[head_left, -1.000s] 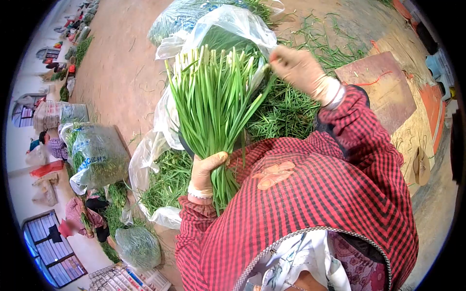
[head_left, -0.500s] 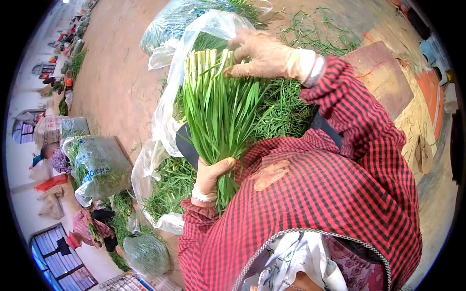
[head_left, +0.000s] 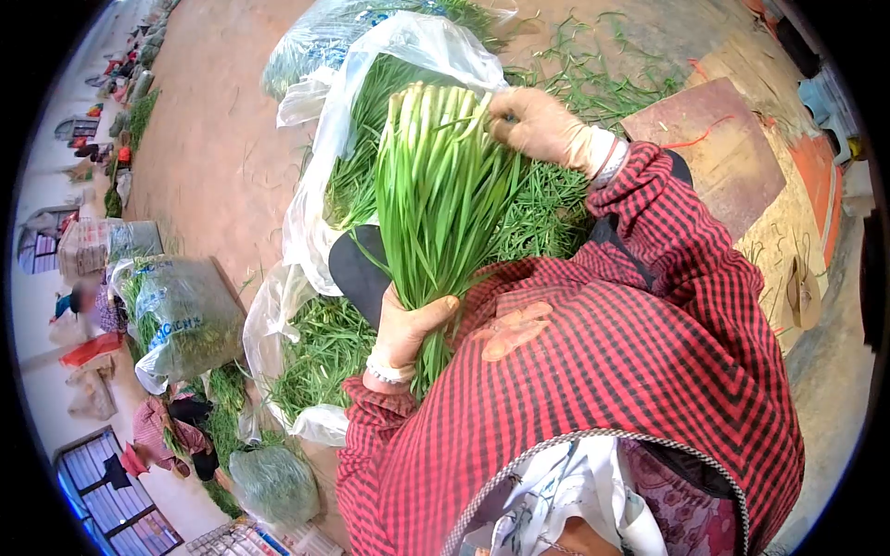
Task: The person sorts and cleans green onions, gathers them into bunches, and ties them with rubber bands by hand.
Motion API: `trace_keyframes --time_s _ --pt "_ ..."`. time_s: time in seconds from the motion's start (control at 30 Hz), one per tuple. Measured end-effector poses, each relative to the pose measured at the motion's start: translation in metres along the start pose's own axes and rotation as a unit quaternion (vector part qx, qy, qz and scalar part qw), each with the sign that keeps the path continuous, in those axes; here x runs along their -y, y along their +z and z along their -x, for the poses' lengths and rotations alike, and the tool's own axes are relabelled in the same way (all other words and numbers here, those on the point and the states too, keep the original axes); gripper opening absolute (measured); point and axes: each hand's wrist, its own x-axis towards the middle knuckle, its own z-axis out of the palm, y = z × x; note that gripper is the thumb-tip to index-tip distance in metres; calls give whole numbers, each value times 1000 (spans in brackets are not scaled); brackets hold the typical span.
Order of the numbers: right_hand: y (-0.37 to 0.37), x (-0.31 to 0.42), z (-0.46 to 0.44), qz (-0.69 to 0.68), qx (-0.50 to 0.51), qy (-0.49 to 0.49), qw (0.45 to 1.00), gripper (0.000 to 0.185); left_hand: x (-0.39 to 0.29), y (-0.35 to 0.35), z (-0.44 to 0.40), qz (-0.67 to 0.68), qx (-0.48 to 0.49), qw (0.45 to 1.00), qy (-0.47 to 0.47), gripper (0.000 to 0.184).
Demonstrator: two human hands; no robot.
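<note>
My gloved left hand (head_left: 408, 334) is closed around the leafy lower part of a thick bunch of garlic chives (head_left: 445, 185). The bunch stands upright, pale stem ends on top and flat green leaves below. At the upper right edge of the bunch, my gloved right hand (head_left: 542, 128) has its fingers curled in a pinch at a stalk there; the fingertips are partly hidden. Behind and beneath lie loose chives (head_left: 547, 208) and an opened clear plastic bag (head_left: 311, 218) with more chives in it.
Filled plastic bags stand ahead (head_left: 306, 56) and at the left (head_left: 190, 320). Another bundle of greens in plastic (head_left: 273, 482) sits lower left. Two people work along the left wall, one in a checked top (head_left: 158, 431). A reddish board (head_left: 709, 153) lies at the right.
My right hand has moved from spread fingers over the stem ends to a curled pinch at their right edge, slightly lower. The bunch has shifted a little right and up; my left hand keeps its hold.
</note>
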Motion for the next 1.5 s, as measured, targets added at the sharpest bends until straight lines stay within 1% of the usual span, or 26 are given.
trace_keyframes --time_s 0.03,0.07,0.13,0.2,0.27,0.3,0.4,0.47,0.6,0.67,0.73,0.8,0.83,0.9,0.93,1.0,1.07,1.13,1.17,1.2,1.27,1.3,1.37,1.4,1.47,1.5 --pt "-5 -7 -3 25 -21 -5 999 21 -2 3 2 10 -5 1000 5 41" --pt "-11 -13 0 -19 -48 56 997 22 0 2 2 9 -5 1000 4 41" --pt "-22 -52 -4 116 -121 96 981 28 4 -2 3 0 -7 1000 0 41" --pt "-44 -100 -4 146 -73 220 962 32 3 -4 8 -3 -20 1000 -8 40" --pt "-44 -110 8 188 -228 163 941 37 2 -7 8 -5 -33 999 -15 39" --pt "-48 -89 9 131 -238 83 959 34 3 -8 7 -14 -31 999 -15 39" --pt "-52 -3 8 0 -176 -162 971 29 2 -3 4 -25 -30 999 -15 37" --pt "-41 37 12 15 -140 -221 965 21 1 2 2 -27 -36 999 -8 37" --pt "-18 36 7 130 -180 -279 934 19 5 1 1 -26 -17 1000 -1 44" --pt "-18 31 6 117 -174 -237 949 18 6 -3 2 -49 -20 999 -12 45" --pt "-24 18 7 22 -175 -168 970 7 3 -1 4 -25 -26 999 -21 43" --pt "-26 -23 9 -21 -187 -78 979 16 -2 1 6 -3 -27 999 -28 42" --pt "-29 -40 16 -20 -188 -79 979 16 -3 1 7 3 -40 999 -14 42" --pt "-34 -68 30 69 -12 155 985 42 -6 -7 6 -10 -41 999 -1 44" --pt "-28 -67 39 51 13 153 987 75 -9 -5 5 -9 -41 999 3 44" --pt "-20 -49 49 -273 131 190 934 95 -19 1 2 27 -49 997 43 44" --pt "-6 -31 51 -383 223 125 887 105 -21 1 -9 18 -51 997 58 45" --pt "0 14 44 -499 239 9 833 110 -26 14 -26 -21 -37 995 91 44" --pt "8 28 39 -553 200 -36 808 112 -27 23 -37 -54 -38 992 108 45" --pt "15 33 35 -612 181 -34 770 106 -21 35 -50 -61 -62 984 157 50" --pt "25 39 26 -682 131 18 720 90 -4 49 -79 -222 -114 948 197 55" --pt "27 38 23 -679 133 14 722 90 -6 62 -84 -343 -147 902 215 67" --pt "25 34 16 -639 50 67 765 65 -4 83 -98 -526 -177 795 245 100" --pt "21 34 16 -634 49 65 769 65 -7 94 -99 -540 -149 809 177 105" --pt "9 30 20 -675 -4 89 733 46 -14 107 -94 -504 -87 823 246 109" --pt "-4 32 27 -698 -12 133 703 38 -15 108 -93 -528 -55 798 286 111"
